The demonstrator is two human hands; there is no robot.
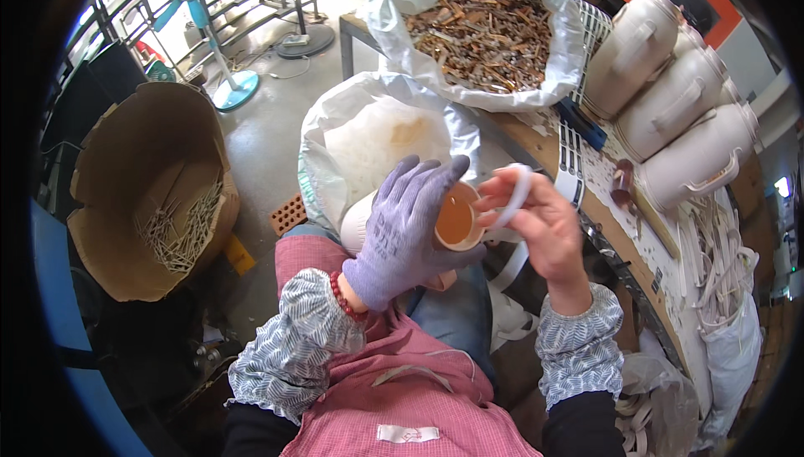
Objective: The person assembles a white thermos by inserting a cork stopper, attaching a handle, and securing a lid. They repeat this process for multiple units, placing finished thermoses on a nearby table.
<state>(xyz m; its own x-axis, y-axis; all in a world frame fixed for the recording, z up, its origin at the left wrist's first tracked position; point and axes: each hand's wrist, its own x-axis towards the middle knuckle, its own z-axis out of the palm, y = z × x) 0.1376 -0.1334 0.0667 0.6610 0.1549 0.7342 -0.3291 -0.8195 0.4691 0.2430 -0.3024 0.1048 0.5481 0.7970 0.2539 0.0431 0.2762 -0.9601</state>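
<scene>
A sack of brown scraps sits on the workbench, an emptier white sack below it, three white jugs alongside. Over the lap, the gloved left hand grips a white container; the bare right hand pinches a white ring just beside its mouth.

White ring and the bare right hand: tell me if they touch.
Touching. The head view shows the right hand pinching the white ring between its fingertips, just above the small cup held by the gloved left hand.
</scene>
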